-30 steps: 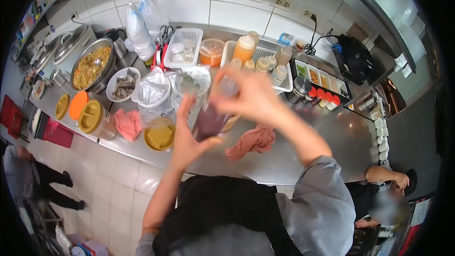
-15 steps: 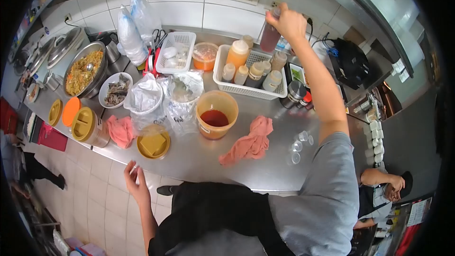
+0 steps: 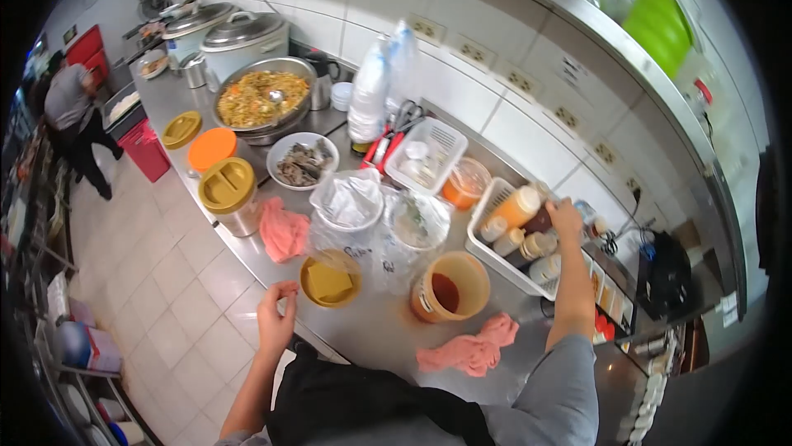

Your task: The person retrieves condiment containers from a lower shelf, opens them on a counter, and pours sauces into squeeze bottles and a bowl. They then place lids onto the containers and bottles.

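Note:
My right hand [image 3: 565,221] is closed round the top of a dark red bottle [image 3: 540,221], which stands partly hidden among other squeeze bottles in the white basket [image 3: 487,258]. An orange bottle [image 3: 518,207] is beside it. Over the counter's front edge hangs my left hand [image 3: 277,311], empty, its fingers curled but apart, near the yellow lid [image 3: 330,283]. The open tub [image 3: 464,285] with red contents stands between my hands. A pink cloth [image 3: 470,349] lies crumpled in front of the tub.
Bag-lined bowls [image 3: 348,202] stand mid-counter. Behind them are a bowl of grey pieces [image 3: 302,161], a large bowl of noodles [image 3: 262,99] and lidded pots [image 3: 245,40]. A metal shelf [image 3: 627,75] overhangs the right side. A person [image 3: 73,108] stands far left.
My right hand has lowered the dark red bottle into the basket. My left hand has come off that bottle and moved to the counter's front edge. The view has swung left.

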`<state>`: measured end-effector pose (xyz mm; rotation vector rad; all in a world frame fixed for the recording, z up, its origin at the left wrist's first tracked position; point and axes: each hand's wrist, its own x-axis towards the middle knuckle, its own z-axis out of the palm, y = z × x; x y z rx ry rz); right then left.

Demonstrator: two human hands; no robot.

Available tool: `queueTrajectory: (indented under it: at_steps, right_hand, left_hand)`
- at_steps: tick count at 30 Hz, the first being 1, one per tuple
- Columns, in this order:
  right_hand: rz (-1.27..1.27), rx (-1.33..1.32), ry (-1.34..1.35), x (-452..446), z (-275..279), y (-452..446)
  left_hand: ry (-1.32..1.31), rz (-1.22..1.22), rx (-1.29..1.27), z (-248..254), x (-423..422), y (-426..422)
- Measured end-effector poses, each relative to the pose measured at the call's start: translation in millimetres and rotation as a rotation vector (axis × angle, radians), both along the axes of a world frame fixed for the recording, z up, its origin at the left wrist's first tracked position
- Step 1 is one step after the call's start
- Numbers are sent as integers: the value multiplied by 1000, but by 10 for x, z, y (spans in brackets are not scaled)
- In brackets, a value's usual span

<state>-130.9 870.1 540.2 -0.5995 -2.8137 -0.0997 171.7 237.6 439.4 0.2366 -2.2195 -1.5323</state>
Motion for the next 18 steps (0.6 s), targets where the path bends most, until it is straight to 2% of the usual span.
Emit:
queueTrajectory:
  at_steps: [2, 5, 6, 7, 9, 10, 11, 12, 14, 16, 18]
  right_hand:
    - [23, -8, 31, 69, 57, -148]
    - [15, 207, -296, -124, 375, -196]
    - [54, 282, -251, -173, 550, -426]
    - [91, 356, -207, -201, 790, -792]
    - [440, 347, -185, -204, 1228, -1767]
    - [542, 203, -393, -115, 1503, -2577]
    - [823, 33, -382, -138, 1455, -3091]
    - [999, -183, -495, -83, 1422, -3665]
    - [1331, -205, -422, -272, 990, -4612]
    - [1278, 11, -493, -770, 514, -5397]
    - [1115, -7, -437, -1487, 93, -5979]
  left_hand:
    - [-7, -18, 5, -37, -54, -45]
    - [-38, -21, -6, -94, -57, -141]
    - [-53, -15, 19, -135, -63, -199]
    - [-68, -12, 44, -198, -71, -257]
    - [-79, 5, 83, -314, -89, -342]
    - [-73, 1, 65, -376, -111, -397]
    - [-77, -13, 67, -374, -123, -435]
    - [-78, -28, 66, -362, -146, -468]
    - [-78, -59, 19, -351, -170, -530]
    - [-99, -100, -39, -312, -171, -626]
    - [-92, -131, -93, -433, -140, -772]
